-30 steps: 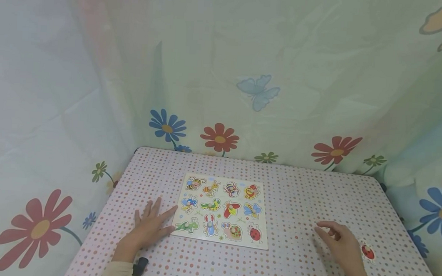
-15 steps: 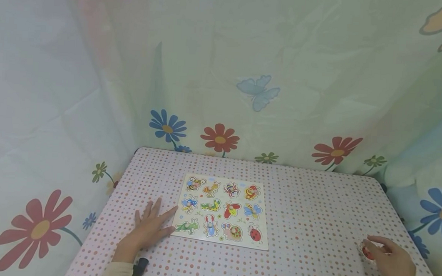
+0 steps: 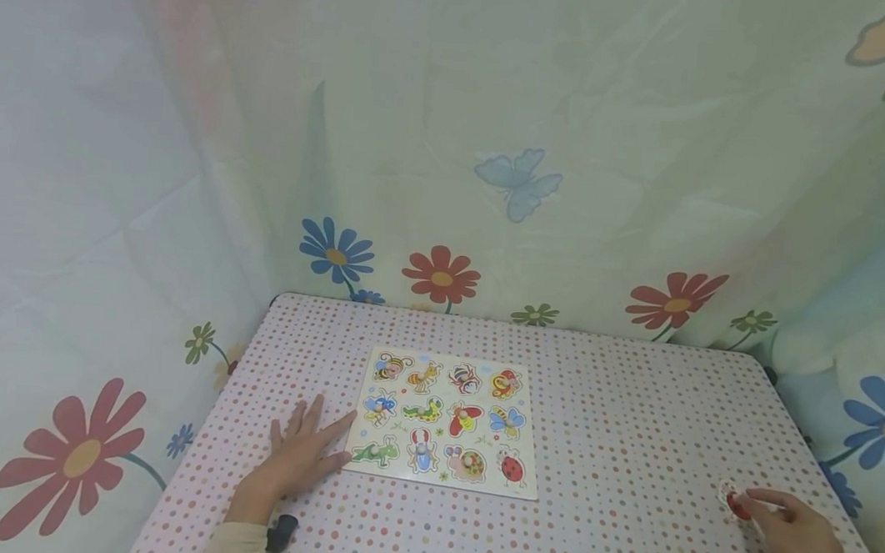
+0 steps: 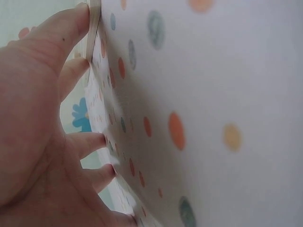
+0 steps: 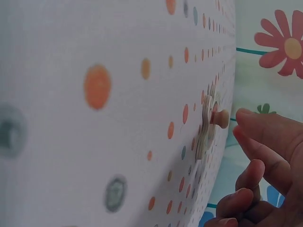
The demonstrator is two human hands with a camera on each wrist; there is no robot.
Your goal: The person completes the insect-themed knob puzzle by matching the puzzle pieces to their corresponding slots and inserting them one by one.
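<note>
A puzzle board (image 3: 491, 456) with rows of colourful insect shapes, several bearing knobs, lies left of the table's middle. My left hand (image 3: 296, 459) rests spread on the table, thumb and index fingertip at the board's left edge (image 4: 93, 28). Far to the right, a red ladybug puzzle piece (image 3: 736, 503) lies on the table, partly covered by my right hand (image 3: 797, 529). Its wooden knob (image 5: 220, 118) sticks up in the right wrist view, with thumb and index fingertips just beside it and a gap between. The other fingers of that hand are bent inward.
A dotted cloth (image 3: 616, 402) covers the table, which ends at a flower-printed curtain (image 3: 567, 191) at the back and sides. Inside the board's lower right corner shows a ladybug picture (image 3: 511, 465). Dark wrist gear (image 3: 282, 534) sits at my left wrist.
My right hand has moved right from beside the ladybug piece to its right side, fingertips now close to its knob. The left hand and the board stay where they were.
</note>
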